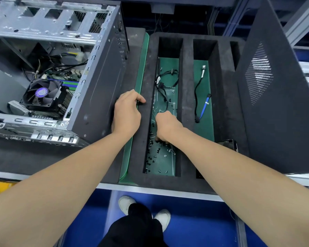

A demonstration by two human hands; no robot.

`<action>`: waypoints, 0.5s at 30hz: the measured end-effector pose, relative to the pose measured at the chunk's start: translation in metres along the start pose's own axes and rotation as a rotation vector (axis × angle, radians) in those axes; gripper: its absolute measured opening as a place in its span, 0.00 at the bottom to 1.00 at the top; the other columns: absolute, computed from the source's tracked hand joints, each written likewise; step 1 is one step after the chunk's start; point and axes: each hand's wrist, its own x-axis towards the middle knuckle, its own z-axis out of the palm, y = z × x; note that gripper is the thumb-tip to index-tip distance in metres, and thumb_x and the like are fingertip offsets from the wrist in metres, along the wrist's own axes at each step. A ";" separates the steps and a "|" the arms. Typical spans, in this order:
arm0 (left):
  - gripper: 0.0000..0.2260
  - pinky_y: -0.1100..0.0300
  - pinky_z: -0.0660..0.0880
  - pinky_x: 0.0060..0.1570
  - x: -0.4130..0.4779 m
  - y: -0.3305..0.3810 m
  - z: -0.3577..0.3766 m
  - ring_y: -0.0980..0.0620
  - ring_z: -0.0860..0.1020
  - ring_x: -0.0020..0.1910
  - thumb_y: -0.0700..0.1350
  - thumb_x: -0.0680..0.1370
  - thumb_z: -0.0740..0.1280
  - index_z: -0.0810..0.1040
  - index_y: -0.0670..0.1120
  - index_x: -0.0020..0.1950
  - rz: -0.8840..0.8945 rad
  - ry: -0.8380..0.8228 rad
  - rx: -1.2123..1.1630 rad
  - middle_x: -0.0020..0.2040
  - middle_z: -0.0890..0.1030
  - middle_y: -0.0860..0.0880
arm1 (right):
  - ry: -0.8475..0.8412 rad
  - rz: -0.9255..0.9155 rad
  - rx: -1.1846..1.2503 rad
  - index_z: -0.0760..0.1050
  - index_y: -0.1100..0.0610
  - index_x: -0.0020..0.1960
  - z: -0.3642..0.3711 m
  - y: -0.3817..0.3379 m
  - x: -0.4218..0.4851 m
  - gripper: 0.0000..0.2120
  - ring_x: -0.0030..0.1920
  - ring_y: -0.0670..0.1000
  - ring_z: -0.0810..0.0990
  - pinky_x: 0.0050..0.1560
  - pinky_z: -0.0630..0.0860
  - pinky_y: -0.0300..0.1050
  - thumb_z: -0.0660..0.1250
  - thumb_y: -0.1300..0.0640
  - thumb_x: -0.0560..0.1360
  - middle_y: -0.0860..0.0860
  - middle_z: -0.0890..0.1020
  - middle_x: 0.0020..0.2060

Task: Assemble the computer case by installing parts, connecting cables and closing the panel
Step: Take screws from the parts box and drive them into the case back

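Observation:
The open computer case [96, 72] lies at the left, with its fan [42, 94] and motherboard showing inside. A black foam tray [185, 97] with green-floored compartments sits in the middle. Several small black screws [154, 157] lie loose in its left compartment, beyond them a black cable bundle [165, 81]. My right hand [165, 126] reaches down into that compartment, its fingers curled and pinching among the screws, fingertips hidden. My left hand [127, 111] rests on the tray's left foam wall, fingers loosely bent over its edge. The dark side panel [275, 104] stands upright at the right.
The middle compartment holds a black cable [197, 93] and a blue cable [204, 107]. A green mat strip [132, 139] runs between case and tray. A metal part [228, 144] shows beside the panel's foot. The bench edge and my shoes [144, 209] are below.

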 end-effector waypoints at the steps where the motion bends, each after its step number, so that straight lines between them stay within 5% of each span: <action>1: 0.18 0.73 0.64 0.56 0.001 0.000 0.000 0.57 0.73 0.63 0.29 0.79 0.56 0.80 0.48 0.48 0.008 0.000 0.005 0.52 0.80 0.55 | -0.019 0.003 0.065 0.73 0.63 0.50 -0.005 0.001 -0.002 0.08 0.44 0.58 0.79 0.41 0.79 0.50 0.71 0.69 0.75 0.56 0.74 0.49; 4: 0.17 0.75 0.62 0.55 0.001 0.002 -0.002 0.54 0.73 0.62 0.29 0.78 0.57 0.80 0.48 0.49 0.033 -0.005 0.015 0.51 0.79 0.55 | -0.019 -0.003 0.357 0.80 0.62 0.49 -0.024 0.008 -0.011 0.04 0.40 0.59 0.88 0.46 0.86 0.54 0.75 0.63 0.77 0.59 0.85 0.46; 9: 0.12 0.57 0.72 0.61 -0.009 0.025 -0.014 0.51 0.76 0.59 0.33 0.80 0.62 0.81 0.46 0.57 0.025 -0.194 -0.040 0.56 0.80 0.51 | 0.273 0.017 0.485 0.82 0.63 0.48 -0.072 0.030 -0.045 0.14 0.41 0.62 0.86 0.49 0.85 0.58 0.67 0.53 0.84 0.60 0.86 0.41; 15: 0.09 0.76 0.68 0.43 -0.002 0.092 -0.056 0.67 0.75 0.48 0.47 0.83 0.63 0.78 0.50 0.61 -0.178 -0.070 -0.347 0.51 0.80 0.57 | 0.524 -0.044 0.662 0.81 0.57 0.45 -0.115 0.004 -0.078 0.18 0.45 0.61 0.84 0.47 0.83 0.58 0.62 0.46 0.84 0.54 0.85 0.37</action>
